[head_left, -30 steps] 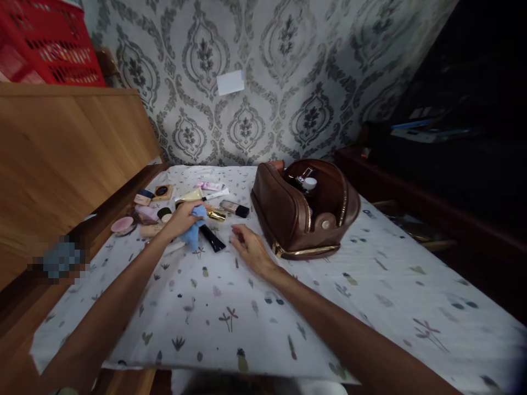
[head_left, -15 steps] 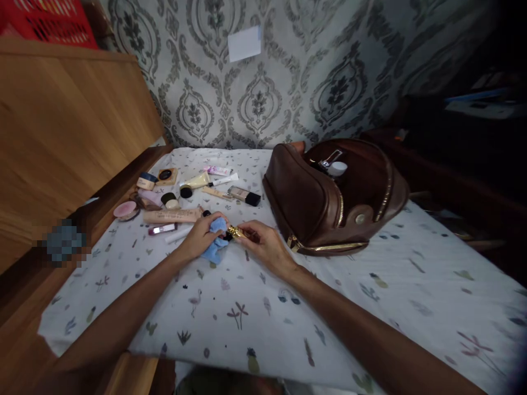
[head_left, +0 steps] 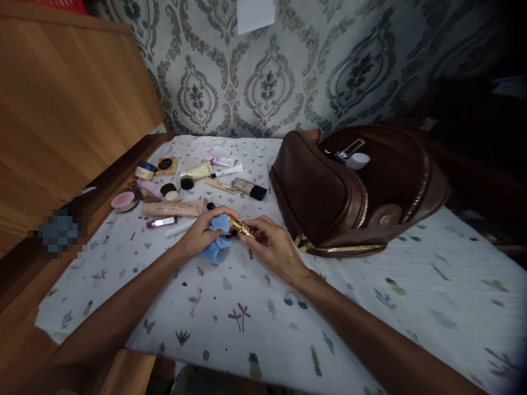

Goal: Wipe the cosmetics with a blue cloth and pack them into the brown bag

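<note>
Pinching a gold tube [head_left: 241,227] between the fingers of the right hand [head_left: 275,247] at the middle of the clock, and clutching a bunched blue cloth [head_left: 216,252] in the left hand [head_left: 200,235] just beside it, at nine. Cannot tell of any left-hand grip on the tube's end — too much covered by cloth and fingers. Can make out a black cap [head_left: 211,206] poking out at ten, its body hidden, and a white stick [head_left: 178,228] partly hidden by the left hand at nine. Can see a capped bottle [head_left: 247,188] lying at twelve and a beige tube [head_left: 171,208] past nine, its lettering too blurred to read. Can see a brown bag [head_left: 317,192] gaping at two, a white lid [head_left: 357,160] in its mouth — depths too dark to read. Can see only the lower part of a white paper [head_left: 255,13] at twelve, cut by the top edge.
</note>
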The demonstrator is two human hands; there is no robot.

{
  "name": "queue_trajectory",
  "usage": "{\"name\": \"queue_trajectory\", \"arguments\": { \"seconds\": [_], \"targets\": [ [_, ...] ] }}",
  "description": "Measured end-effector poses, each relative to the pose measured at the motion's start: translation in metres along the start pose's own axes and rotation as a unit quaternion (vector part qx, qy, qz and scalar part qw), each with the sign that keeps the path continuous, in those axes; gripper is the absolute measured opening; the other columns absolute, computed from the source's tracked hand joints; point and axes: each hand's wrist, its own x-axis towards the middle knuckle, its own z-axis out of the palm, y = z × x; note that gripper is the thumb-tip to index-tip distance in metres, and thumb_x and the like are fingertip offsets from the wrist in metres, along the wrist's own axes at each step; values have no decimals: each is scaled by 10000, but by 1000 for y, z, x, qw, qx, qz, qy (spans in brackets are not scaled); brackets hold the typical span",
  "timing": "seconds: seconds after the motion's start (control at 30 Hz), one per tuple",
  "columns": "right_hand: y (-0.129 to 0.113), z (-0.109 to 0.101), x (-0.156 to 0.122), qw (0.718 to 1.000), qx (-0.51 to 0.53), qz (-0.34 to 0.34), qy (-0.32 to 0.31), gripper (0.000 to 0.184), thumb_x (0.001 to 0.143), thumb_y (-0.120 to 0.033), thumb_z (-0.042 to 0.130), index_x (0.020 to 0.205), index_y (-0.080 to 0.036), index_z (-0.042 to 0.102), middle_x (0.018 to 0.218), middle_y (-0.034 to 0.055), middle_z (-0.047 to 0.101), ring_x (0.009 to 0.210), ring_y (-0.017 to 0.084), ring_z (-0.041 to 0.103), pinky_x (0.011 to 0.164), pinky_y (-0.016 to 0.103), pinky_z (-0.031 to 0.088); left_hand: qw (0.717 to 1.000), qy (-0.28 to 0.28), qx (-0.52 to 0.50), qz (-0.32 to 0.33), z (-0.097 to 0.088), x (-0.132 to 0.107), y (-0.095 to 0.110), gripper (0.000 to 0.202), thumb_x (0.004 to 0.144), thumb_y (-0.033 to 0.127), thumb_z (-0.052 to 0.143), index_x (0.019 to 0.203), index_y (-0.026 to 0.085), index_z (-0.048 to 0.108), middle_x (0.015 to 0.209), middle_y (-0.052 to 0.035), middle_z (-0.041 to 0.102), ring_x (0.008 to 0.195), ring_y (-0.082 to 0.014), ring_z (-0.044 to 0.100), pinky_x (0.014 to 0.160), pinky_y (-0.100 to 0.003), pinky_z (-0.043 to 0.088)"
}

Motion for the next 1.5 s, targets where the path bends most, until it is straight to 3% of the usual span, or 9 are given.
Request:
{"name": "queue_trajectory", "arguments": {
  "seconds": [0.1,0.23,0.5,0.67,0.8,1.0,1.2,1.33,1.5],
  "targets": [
    [-2,-1,-2,1000,12,-1,14,186,862,-254,674,1038,-200,699,882,28,629,733,152,586,641,272,474,999,22,21,-11,1,-1,4,334,893,421,648,1157,216,635,898,-8,630,779,-160,585,716,-255,470],
    [-6,-3,-3,1000,4,2,9,169,857,-242,670,1021,-215,699,879,27,626,752,158,596,651,272,477,995,79,61,-4,4,0,6,277,904,464,634,961,193,633,865,5,589,768,-143,540,733,-250,449],
    [-7,-1,-4,997,68,29,-12,208,855,-345,679,995,-197,722,855,37,652,767,172,593,685,300,476,999,48,6,5,5,2,7,271,859,448,700,863,188,622,803,7,608,737,-142,569,715,-253,465],
    [-12,-1,-2,964,231,119,-47,324,820,-474,711,944,-175,724,797,22,661,685,144,569,633,280,470,985,128,-109,-32,10,-1,9,433,832,563,711,1058,205,618,781,15,602,654,-123,570,601,-225,485],
    [-16,2,-2,927,331,171,-45,376,756,-509,782,932,-181,727,800,13,678,674,131,579,634,269,489,961,197,-192,-32,18,-2,7,620,850,708,588,1250,234,575,1055,-55,667,809,-163,650,689,-269,553],
    [-19,3,-4,912,370,167,-65,373,744,-499,810,949,-195,741,916,42,738,842,184,673,776,315,548,969,74,-214,-96,40,-10,13,581,900,635,582,1328,243,582,1295,-104,650,1169,-267,623,1015,-396,497],
    [-16,3,-4,919,357,150,-75,355,736,-474,824,935,-191,744,1023,40,732,881,174,660,811,318,549,979,83,-177,-63,43,-11,17,356,842,473,736,1050,190,675,1070,-48,703,940,-183,654,815,-264,521],
    [-16,9,-4,909,379,152,-82,431,642,-448,894,940,-192,716,972,26,720,879,171,662,845,324,549,983,92,-148,-54,42,-10,16,378,769,498,794,932,184,661,898,-8,681,794,-142,619,738,-239,506],
    [-21,10,-6,890,399,191,-109,421,634,-439,900,862,-194,645,859,-11,679,750,132,638,682,266,543,979,99,-162,-71,42,-12,18,456,835,627,667,902,176,657,745,0,640,635,-128,591,598,-236,511]
  ]
}}
